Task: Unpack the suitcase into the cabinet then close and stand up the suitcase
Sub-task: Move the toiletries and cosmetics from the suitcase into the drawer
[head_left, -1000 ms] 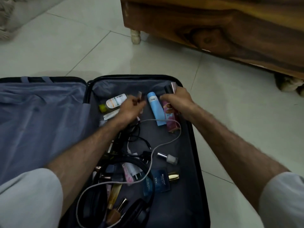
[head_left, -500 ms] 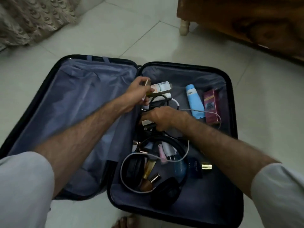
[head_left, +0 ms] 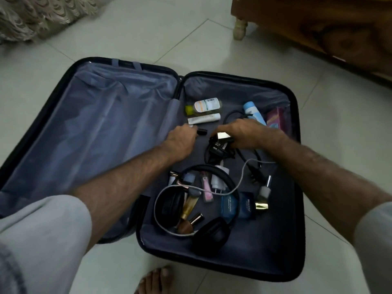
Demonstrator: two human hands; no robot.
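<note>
The black suitcase (head_left: 106, 134) lies open on the tiled floor; its left half holds nothing but grey lining. In the right half my left hand (head_left: 182, 139) pinches a small black item (head_left: 202, 131). Beside it, my right hand (head_left: 244, 132) curls over a black charger (head_left: 218, 148) and its tangled cord. Behind the hands lie a clear bottle (head_left: 207, 105), a white tube (head_left: 204, 119), a light blue tube (head_left: 253, 112) and a pink box (head_left: 277, 119). Nearer me sit black headphones (head_left: 212, 234), a white cable (head_left: 239, 183), blue boxes (head_left: 237, 205) and small cosmetics.
The wooden cabinet (head_left: 318, 28) stands on short legs at the back right, a floor tile away from the suitcase. Patterned fabric (head_left: 31, 15) hangs at the top left. My bare foot (head_left: 157, 279) rests on the floor just in front of the suitcase.
The view pulled back and left. My right hand left the pink box and came onto the charger. My left hand dropped from near the bottle to the case floor.
</note>
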